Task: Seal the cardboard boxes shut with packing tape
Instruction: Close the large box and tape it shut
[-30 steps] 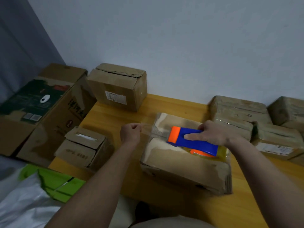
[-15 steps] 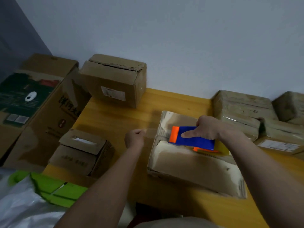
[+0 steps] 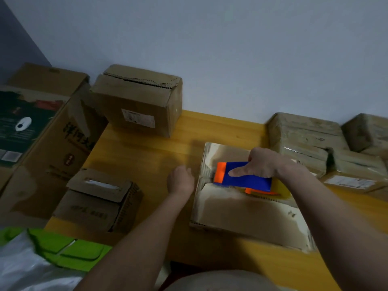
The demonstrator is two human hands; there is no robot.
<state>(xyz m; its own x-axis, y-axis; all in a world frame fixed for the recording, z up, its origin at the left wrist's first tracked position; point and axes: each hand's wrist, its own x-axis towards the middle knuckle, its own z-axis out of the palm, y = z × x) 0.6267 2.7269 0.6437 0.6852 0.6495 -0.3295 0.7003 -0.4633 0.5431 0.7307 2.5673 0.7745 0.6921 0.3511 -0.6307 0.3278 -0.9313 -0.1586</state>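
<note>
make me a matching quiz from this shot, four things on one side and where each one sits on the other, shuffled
Things:
1. tape dispenser
2. left hand
3. labelled box
4. green bag

Places:
A. bottom left corner, off the table's near edge
B. at the back of the table, against the wall
C. on top of the middle box, under the right hand
D. just left of the middle box, above the table

Pairs: 1-C, 2-D, 3-B, 4-A
</note>
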